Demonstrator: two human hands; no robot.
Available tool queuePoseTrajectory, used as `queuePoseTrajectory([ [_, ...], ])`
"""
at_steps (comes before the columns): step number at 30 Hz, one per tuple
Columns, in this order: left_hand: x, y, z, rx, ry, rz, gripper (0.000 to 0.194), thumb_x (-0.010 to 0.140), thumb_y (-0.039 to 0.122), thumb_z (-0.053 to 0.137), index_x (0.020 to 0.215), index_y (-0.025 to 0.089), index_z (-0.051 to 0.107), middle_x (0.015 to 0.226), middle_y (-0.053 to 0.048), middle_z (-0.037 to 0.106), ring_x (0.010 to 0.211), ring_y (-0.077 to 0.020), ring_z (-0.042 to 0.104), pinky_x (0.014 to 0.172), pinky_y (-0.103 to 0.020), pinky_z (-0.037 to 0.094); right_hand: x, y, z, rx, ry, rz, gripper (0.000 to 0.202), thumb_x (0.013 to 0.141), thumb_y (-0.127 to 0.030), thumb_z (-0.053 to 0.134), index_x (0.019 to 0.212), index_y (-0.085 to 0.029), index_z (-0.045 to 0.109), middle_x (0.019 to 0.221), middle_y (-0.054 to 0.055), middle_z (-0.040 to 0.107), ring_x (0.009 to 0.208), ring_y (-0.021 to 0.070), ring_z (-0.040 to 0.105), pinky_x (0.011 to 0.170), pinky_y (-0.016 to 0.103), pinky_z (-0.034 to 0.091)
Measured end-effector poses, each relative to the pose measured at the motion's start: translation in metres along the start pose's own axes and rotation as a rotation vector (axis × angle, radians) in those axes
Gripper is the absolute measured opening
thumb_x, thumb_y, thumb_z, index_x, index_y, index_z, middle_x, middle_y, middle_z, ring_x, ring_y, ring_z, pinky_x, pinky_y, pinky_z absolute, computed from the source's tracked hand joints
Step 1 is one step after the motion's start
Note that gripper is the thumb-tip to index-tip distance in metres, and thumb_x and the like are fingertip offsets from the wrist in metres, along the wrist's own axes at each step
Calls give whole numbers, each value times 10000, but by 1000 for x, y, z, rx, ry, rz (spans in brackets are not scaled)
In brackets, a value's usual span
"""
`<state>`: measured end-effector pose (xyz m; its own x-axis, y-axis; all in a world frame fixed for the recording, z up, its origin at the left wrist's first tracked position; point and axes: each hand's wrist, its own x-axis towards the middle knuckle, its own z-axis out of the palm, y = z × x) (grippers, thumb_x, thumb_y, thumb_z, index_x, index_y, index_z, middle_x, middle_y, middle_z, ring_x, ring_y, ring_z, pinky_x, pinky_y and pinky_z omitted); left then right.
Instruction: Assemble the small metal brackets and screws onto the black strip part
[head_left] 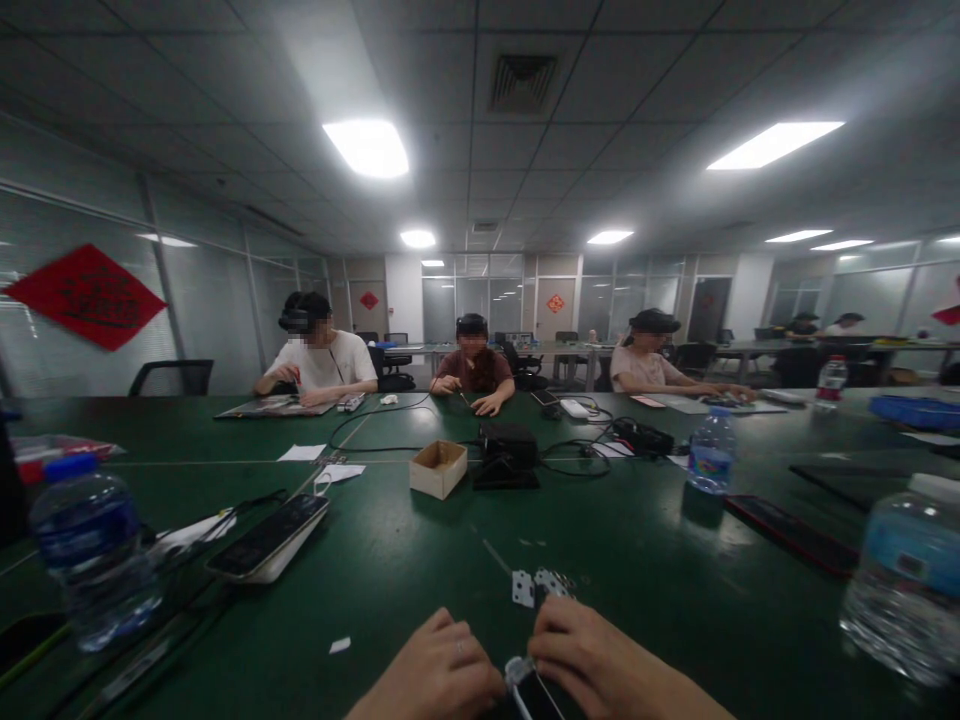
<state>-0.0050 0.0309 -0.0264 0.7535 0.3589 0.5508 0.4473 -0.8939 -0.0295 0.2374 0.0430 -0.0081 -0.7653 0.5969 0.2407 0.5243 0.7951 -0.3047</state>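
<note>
Part (519, 668): small, pale, bottom centre, pinched between both hands | left hand (435, 675), right hand (596, 665): fingers curled, knuckles up, meeting.

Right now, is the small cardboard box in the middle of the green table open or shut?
Open. The cardboard box has no lid or flaps over its top, and its inner walls show. Whether anything lies inside cannot be told from this angle.
</note>
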Motion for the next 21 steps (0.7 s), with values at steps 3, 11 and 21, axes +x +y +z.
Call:
queuePoseTrajectory([
  [3,7,10,-16,78,0,55,177,1010,201,427,908,210,572,756,44,675,647,-98,544,659,-273,304,-1,1,1,4,-18,18,186,887,-138,489,883,-159,674,936,83,618,832,158,577,733,239,457],
  [11,17,21,-32,271,11,164,335,1044,180,300,823,177,552,689,39,632,579,-104,501,630,-285,314,0,0,-1,2,-32,13,195,897,-141,476,860,-153,667,926,90,613,817,158,580,720,235,460],
  [21,17,25,-35,316,-29,176,257,989,152,457,759,199,562,629,52,607,545,-101,495,625,-275,355,0,1,1,9,-18,3,202,884,-128,470,862,-158,669,923,86,613,814,155,573,723,229,459],
])
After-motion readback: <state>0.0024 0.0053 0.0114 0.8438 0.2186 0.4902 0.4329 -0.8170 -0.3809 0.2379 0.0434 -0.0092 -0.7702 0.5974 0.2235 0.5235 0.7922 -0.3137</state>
